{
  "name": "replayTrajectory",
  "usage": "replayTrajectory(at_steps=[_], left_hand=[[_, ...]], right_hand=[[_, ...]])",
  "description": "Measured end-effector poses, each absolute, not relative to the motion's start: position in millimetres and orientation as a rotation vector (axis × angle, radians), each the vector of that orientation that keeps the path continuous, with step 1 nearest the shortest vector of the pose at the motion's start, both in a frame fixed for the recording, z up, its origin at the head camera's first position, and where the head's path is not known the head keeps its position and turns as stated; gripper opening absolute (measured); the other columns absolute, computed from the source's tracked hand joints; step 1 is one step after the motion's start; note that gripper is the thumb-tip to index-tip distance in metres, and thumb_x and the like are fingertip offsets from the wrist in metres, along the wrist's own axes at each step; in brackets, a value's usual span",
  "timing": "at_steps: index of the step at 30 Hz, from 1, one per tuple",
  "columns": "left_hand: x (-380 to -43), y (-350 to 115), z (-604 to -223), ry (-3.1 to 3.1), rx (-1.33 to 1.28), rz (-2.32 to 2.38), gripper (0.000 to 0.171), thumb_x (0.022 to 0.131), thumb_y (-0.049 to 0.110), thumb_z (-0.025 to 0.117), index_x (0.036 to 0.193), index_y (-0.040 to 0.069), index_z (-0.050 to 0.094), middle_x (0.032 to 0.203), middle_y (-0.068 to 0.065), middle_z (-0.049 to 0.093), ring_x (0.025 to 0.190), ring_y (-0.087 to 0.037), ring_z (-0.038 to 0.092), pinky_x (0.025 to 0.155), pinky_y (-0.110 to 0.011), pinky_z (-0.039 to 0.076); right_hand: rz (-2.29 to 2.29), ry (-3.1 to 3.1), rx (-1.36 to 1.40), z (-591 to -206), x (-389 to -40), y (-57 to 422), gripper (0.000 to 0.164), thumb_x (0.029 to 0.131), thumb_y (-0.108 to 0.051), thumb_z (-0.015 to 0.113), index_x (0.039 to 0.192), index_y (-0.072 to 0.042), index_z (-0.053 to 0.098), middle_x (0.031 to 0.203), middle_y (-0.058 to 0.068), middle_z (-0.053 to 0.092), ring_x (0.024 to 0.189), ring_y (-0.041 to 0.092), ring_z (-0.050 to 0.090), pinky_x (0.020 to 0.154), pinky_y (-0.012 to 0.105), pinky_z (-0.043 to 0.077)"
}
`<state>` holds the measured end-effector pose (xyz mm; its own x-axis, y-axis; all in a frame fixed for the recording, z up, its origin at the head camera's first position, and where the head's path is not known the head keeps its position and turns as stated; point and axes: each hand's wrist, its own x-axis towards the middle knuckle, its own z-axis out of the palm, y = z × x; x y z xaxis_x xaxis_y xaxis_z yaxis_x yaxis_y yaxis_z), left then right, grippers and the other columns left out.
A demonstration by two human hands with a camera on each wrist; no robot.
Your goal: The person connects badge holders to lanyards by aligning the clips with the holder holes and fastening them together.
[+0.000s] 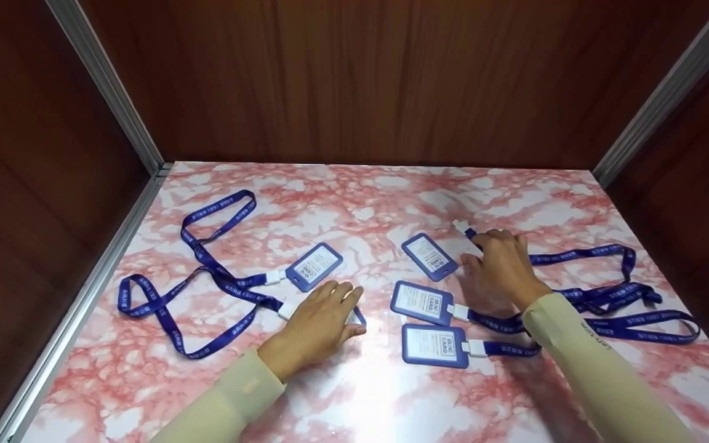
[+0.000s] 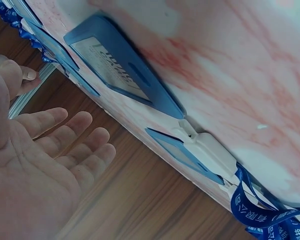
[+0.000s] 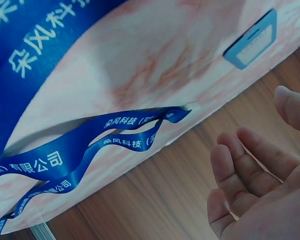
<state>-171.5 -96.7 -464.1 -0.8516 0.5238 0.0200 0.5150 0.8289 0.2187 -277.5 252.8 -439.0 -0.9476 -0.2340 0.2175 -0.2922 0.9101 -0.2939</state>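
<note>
My left hand [image 1: 320,320], fingers spread and relaxed, hovers over a blue ID badge holder [image 1: 357,318] and covers most of it. In the left wrist view, that badge holder [image 2: 122,65] lies flat, its white clip [image 2: 210,152] joined to a blue lanyard [image 2: 260,217], apart from the fingers. At the right, my right hand [image 1: 505,267] is above another blue lanyard [image 1: 576,254] whose white clip [image 1: 462,226] has no badge on it. Its fingers are loosely bent, with nothing between them in the right wrist view. Left of this hand lies a loose badge holder [image 1: 429,257] without a lanyard.
Another badge holder [image 1: 314,266] with its lanyard [image 1: 219,203] lies beyond my left hand. Two more badge holders, an upper one [image 1: 421,303] and a lower one [image 1: 434,346], lie clipped to lanyards at right. Wooden panels [image 1: 354,86] enclose the marbled table [image 1: 354,191].
</note>
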Motion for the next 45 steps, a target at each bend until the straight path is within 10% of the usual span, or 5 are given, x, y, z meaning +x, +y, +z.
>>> replayTrajectory(at_steps=[45], left_hand=[[-168,-102,-469,3.042,0.898,0.278,0.07,0.102,0.05,0.056,0.154,0.005,0.044,0.151,-0.018,0.049,0.142,-0.036,0.043,0.121,-0.046,0.03]], right_hand=[[0.347,-2.954,0.271,-462,-341,250,0.04,0.094,-0.025,0.073,0.115,0.007,0.068,0.112,0.029,0.065,0.103,0.047,0.055,0.085,0.057,0.033]])
